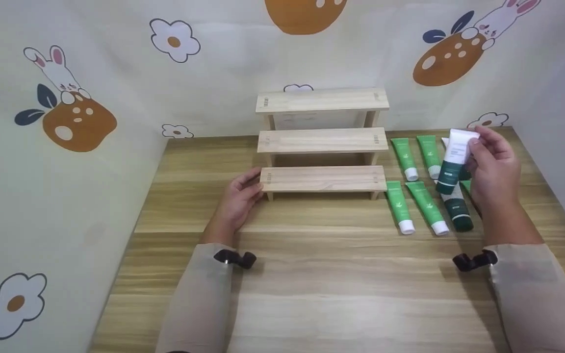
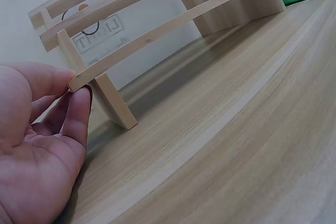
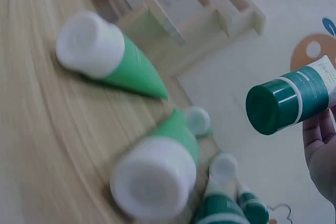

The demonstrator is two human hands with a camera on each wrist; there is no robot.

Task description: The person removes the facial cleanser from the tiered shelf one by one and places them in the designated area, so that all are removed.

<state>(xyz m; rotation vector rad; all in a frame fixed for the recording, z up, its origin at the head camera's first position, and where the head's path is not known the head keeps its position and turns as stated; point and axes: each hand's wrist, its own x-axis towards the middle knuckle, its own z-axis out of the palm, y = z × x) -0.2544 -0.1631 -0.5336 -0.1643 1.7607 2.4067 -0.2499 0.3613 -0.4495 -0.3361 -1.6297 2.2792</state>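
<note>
A three-step wooden display rack (image 1: pixel 321 179) stands against the back wall. My left hand (image 1: pixel 235 203) pinches the left end of its lowest board (image 2: pixel 152 39) between thumb and fingers, as the left wrist view shows close up. To the right, my right hand (image 1: pixel 497 179) holds a white and dark-green squeeze tube (image 1: pixel 454 158) up by its flat white end, with the dark-green cap (image 3: pixel 263 109) pointing down. Below it on the table lies a similar white and dark-green tube (image 1: pixel 458 211), partly covered by the held one.
Several green tubes with white caps lie right of the rack, among them a front one (image 1: pixel 400 208) close to its lowest board and a back one (image 1: pixel 405 158). More tubes are partly hidden behind the right hand. A patterned wall covering (image 1: pixel 218 83) borders the wooden table (image 1: pixel 341 274).
</note>
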